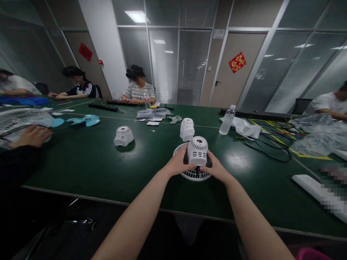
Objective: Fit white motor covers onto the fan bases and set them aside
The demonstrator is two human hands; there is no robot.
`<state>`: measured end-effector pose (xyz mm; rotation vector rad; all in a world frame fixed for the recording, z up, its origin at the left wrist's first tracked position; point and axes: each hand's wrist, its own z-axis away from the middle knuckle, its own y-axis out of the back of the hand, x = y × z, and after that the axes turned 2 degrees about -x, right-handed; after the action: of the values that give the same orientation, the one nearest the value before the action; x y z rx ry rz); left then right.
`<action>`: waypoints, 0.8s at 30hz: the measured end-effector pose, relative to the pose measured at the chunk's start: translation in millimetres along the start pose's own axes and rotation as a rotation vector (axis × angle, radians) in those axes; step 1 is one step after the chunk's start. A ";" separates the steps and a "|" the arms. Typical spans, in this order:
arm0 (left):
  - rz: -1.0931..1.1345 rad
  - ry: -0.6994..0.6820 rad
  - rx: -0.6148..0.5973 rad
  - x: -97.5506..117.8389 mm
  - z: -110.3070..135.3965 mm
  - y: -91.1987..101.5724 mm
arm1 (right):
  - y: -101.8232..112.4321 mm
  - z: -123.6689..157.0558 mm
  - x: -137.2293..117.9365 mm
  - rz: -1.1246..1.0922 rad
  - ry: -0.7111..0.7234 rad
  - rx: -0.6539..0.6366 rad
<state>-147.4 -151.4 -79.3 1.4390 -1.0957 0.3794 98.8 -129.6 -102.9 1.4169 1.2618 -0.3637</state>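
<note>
A white fan motor housing (197,150) stands on a round white fan grille (194,174) lying on the dark green table (94,162). My left hand (179,163) grips the housing and grille from the left, fingers curled around them. My right hand (216,168) holds the same assembly from the right, fingers wrapped against its base. Two more white housings rest on the table: one just behind (187,129) and one to the left (123,135).
A clear water bottle (227,120) stands at right beside white bags and black cables (267,146). A blue fan blade (84,120) lies at left. Another person's hand (32,135) rests on a white grille (18,121). Other people sit along the table's far and right sides.
</note>
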 end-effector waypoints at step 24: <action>0.133 -0.006 -0.051 -2.1 -5.0 4.4 | 6.3 1.9 0.3 -0.063 -0.165 0.015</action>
<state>-150.1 -145.3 -77.2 1.3270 -1.2009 0.4389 104.9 -129.7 -100.5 1.3337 1.1725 -0.5232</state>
